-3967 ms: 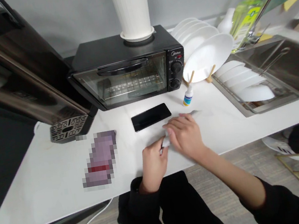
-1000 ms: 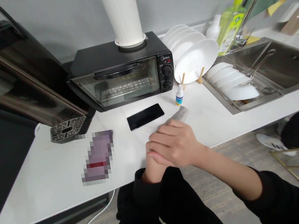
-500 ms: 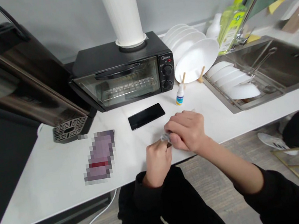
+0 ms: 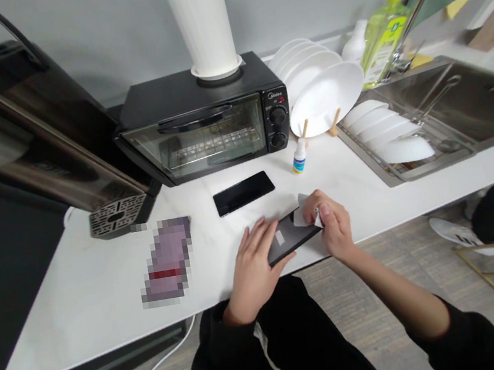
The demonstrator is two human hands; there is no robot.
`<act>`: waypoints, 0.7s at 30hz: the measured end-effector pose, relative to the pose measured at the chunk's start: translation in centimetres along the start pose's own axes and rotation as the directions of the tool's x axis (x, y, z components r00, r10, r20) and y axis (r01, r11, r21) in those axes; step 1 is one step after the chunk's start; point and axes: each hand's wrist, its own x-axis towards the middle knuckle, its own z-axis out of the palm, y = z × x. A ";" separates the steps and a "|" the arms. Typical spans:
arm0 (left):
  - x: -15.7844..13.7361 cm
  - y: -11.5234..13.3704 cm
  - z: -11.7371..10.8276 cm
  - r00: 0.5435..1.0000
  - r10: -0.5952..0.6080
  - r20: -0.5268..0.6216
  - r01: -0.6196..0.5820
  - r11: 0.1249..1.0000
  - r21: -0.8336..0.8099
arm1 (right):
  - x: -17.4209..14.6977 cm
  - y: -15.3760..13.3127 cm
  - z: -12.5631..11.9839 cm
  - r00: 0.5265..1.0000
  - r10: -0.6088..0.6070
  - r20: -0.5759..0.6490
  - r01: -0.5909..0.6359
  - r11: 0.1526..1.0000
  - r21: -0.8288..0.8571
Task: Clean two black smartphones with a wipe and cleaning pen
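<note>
My left hand [image 4: 255, 265] grips the left end of a dark, flat phone case [image 4: 289, 237], thumb on the near edge and fingers along the far one. The case looks grey inside, with a pale rectangle on it. Closed round a crumpled white wipe [image 4: 299, 216], my right hand [image 4: 331, 221] is at the case's right end. Beyond my hands, a black phone [image 4: 243, 192] lies flat on the white counter [image 4: 211, 253]. A small white bottle [image 4: 299, 158] with a blue and yellow label stands upright behind the right hand.
A toaster oven [image 4: 202, 136] with a white cup [image 4: 202, 26] on top stands at the back. White plates [image 4: 327, 97] are racked beside the sink [image 4: 487, 103]. On the left are a coffee-machine-like appliance [image 4: 118, 215] and a blurred purple item [image 4: 167, 260].
My hands were close together around something small and crumpled. Now they are apart: the left is at the case's left end, the right farther right with the wipe, and the case is visible between them.
</note>
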 end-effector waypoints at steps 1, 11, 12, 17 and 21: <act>-0.1 -0.3 0.2 1.000 -0.026 0.002 0.026 0.999 0.021 | -0.4 0.7 -0.7 0.995 0.097 -0.033 -0.096 0.995 0.036; -0.2 -0.3 0.7 0.993 -0.110 -0.042 0.114 0.987 0.111 | -3.3 -0.6 -3.6 0.984 0.093 0.149 -0.001 0.850 -0.526; -0.5 -0.4 0.5 0.990 -0.132 -0.047 0.137 0.984 0.110 | -4.2 -1.0 -3.3 0.963 0.131 0.237 0.044 0.790 -0.612; -1.3 -1.1 0.1 0.990 -0.134 -0.039 0.136 0.990 0.040 | -6.9 -1.3 -2.1 0.873 0.231 0.430 0.218 0.603 -0.768; -1.1 -1.4 0.3 0.988 -0.133 -0.078 0.133 0.991 0.004 | -5.8 -1.2 0.5 0.890 0.211 0.405 0.223 0.574 -0.788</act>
